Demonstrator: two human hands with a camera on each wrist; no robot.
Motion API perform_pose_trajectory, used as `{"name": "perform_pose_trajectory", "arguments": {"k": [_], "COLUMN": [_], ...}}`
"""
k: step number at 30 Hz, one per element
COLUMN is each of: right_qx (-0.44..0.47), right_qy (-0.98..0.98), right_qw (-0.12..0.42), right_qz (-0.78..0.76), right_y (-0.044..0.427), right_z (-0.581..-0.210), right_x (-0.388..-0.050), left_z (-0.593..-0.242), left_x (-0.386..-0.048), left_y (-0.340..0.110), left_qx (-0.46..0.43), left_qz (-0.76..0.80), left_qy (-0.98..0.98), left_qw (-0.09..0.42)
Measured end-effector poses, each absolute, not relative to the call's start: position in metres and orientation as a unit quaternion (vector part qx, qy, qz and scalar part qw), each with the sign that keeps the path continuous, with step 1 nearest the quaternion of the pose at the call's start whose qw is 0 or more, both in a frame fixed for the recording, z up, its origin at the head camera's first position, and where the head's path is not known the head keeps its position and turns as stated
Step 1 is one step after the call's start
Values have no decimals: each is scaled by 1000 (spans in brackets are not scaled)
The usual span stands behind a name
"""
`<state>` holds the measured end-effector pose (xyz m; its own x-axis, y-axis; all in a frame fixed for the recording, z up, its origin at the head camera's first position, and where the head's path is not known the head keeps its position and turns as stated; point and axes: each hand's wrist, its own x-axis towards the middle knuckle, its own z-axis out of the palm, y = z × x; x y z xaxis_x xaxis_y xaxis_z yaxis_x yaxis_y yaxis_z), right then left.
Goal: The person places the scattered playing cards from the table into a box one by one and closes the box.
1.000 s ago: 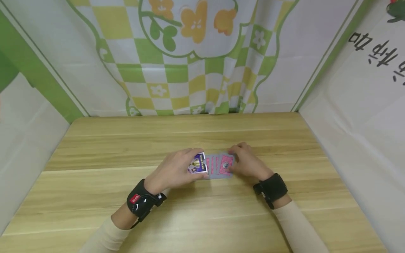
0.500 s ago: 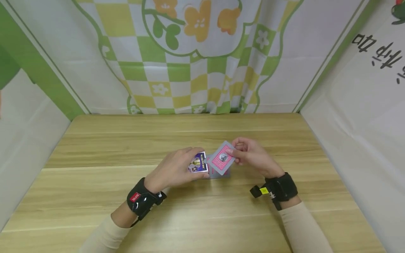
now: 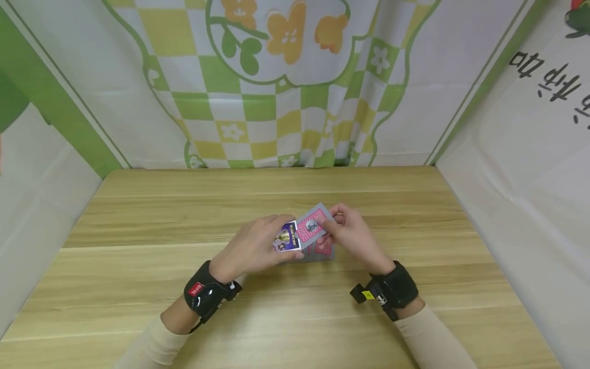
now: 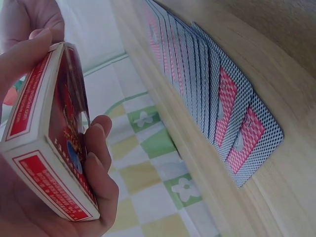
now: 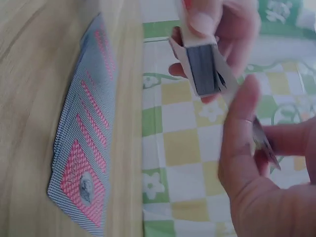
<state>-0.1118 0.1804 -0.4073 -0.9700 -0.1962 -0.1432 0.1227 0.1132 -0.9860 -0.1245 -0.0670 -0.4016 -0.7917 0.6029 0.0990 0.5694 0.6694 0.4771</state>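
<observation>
My left hand (image 3: 251, 246) holds a small card box (image 3: 287, 237), fingers on its far side and thumb on its near side, lifted above the desk (image 3: 295, 307). The box's open end faces right, and a dark grey block fills it. My right hand (image 3: 357, 236) pinches a single playing card (image 3: 309, 229) between thumb and fingers, its red-checked, grey-bordered back turned up. The card is tilted, its far corner to the right and its left end at the open end of the box; whether the two touch, I cannot tell. Beneath both hands, a row of overlapping cards (image 4: 210, 94) lies on the desk from left to right, backs up. A black band (image 3: 205, 289) circles my left wrist and another band (image 3: 398, 287) my right, each just beyond a beige sleeve (image 3: 435, 335). At the far edge hangs a green, yellow and white checked curtain (image 3: 286, 128), printed with orange flowers
</observation>
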Motion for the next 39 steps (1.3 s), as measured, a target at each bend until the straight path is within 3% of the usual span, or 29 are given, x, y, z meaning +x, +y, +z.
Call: {"name": "perform_pose_trajectory", "arguments": {"k": [12,17,20,27,30,35,39], "right_qx": [-21,-35,-90,-284,-262,-152,-136], "right_qy": [746,753,788,847,862,932,959], "right_qw": [67,99,129,132,132,115,108], "right_qz": [-662,-649,-595,-429,-413,-308,-224], "right_y": [171,168,162,150,163,195,206], "right_z": [-409,-408,-407,-406,-412,-433,-444], "right_x": [-106,-103,-98,-89,-97,-116,-121], "left_z": [-401,-401,-402,-403,-403,-404,-405], "left_x": [-124,-124,-124,-123,-123,-124,-123], "left_y": [-66,-66,-65,-67,-67,-64,-63], "left_qx": [323,317,317,325,324,327,322], "left_qz": [262,269,264,261,259,237,227], "left_qy": [909,909,911,909,910,915,919], "left_qw": [33,23,11,4,4,11,23]}}
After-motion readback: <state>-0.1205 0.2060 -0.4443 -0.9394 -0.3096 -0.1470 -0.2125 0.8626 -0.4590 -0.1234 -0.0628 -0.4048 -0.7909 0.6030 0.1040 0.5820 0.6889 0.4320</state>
